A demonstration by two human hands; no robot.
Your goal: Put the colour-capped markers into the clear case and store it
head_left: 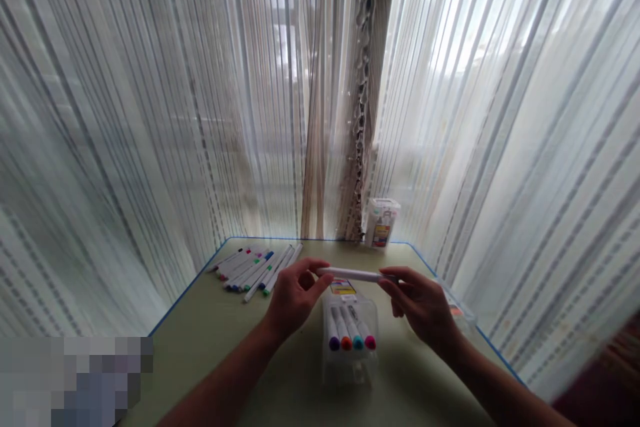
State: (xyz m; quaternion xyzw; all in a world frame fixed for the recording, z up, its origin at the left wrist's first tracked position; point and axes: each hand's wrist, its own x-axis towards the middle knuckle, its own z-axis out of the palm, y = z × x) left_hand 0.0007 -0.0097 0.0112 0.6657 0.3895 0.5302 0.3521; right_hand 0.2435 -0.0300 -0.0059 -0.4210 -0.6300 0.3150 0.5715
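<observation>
Between my two hands a white marker [354,274] is held level above the table. My left hand [296,290] pinches its left end with thumb and fingertips. At the other end, the fingers of my right hand [419,301] close on it and hide its tip. Below the marker lies a clear plastic case [374,320] with several markers [346,323] side by side in it, their purple, orange, teal and pink ends toward me. A coloured label shows at the case's far end, partly behind the held marker.
Loose white markers [257,270] with coloured ends lie in a pile at the table's back left. A clear marker box [383,223] stands upright at the back edge. Another clear case [463,312] lies by the right edge, partly behind my right hand. Striped sheer curtains [250,113] hang beyond the table.
</observation>
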